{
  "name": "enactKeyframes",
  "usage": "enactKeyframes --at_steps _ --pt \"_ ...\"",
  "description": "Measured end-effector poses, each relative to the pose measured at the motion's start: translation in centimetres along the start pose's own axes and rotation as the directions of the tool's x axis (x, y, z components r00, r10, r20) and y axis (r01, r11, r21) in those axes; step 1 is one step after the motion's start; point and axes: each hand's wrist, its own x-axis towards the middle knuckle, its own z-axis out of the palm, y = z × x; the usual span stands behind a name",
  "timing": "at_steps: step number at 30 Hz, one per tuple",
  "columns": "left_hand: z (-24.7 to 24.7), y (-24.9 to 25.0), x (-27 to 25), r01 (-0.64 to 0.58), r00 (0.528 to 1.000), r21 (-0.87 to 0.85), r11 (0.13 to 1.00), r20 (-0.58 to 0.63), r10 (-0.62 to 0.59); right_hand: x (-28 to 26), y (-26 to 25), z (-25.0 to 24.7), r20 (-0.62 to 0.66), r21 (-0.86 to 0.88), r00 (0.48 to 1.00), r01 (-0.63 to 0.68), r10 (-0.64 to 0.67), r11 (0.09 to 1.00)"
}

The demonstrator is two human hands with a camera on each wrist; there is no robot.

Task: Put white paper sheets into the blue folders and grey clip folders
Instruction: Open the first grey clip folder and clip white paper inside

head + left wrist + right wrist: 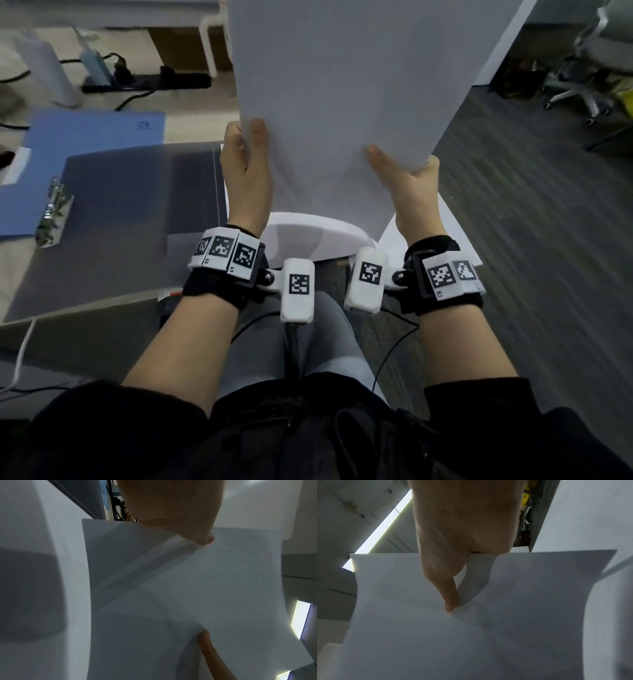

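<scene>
Head view: left hand [245,171] and right hand [409,186] pinch blank white paper sheets [342,96].

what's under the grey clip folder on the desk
A blue folder lies under the grey clip folder, sticking out at its far and left edges. The folder's translucent cover also shows white sheet edges at its right side. The rest underneath is covered.

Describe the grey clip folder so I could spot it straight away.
Start at the desk left of the person's left hand. A blue folder lies there, and the grey clip folder rests partly on top of it, nearer the person. Unlike its blue neighbour, it is dark grey with a shiny metal clip at its left edge.
</scene>
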Motion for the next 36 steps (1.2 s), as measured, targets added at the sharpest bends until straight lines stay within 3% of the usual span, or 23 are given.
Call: enactKeyframes --at_steps 4,8,16,24,30,36 --pt "-0.7 -1.2 -1.0 0.061 0.998 -0.016 0.998 -0.022 -0.061 -0.7 1.3 0.8 0.071 -0.090 0.996 -0.045 0.051 0.995" --pt "-2.0 -0.7 -0.4 0.108 0.994 -0.034 0.994 -0.022 -0.108 -0.3 0.7 2.2 0.073 -0.102 0.997 -0.013 0.020 0.995" --pt "-8.5 -0.4 3.2 0.003 0.963 0.250 0.968 -0.262 0.064 0.5 0.1 8.7 0.183 -0.153 0.983 0.050 -0.022 0.987" --pt "-18.0 -2.0 4.5 0.215 0.952 0.506 0.836 -0.300 -0.062 -0.6 3.7 16.3 0.279 -0.270 0.938 -0.127 0.204 0.955" --pt "-22.8 -3.0 3.8 0.320 0.946 0.623 0.714 -0.258 -0.198 -1.0 7.4 19.7 0.239 -0.385 0.890 -0.280 0.388 0.879" --pt "-27.2 -3.7 3.0 0.489 0.857 0.674 0.554 -0.489 -0.162 -2.7 9.9 22.1 0.214 -0.433 0.853 -0.353 0.475 0.829"
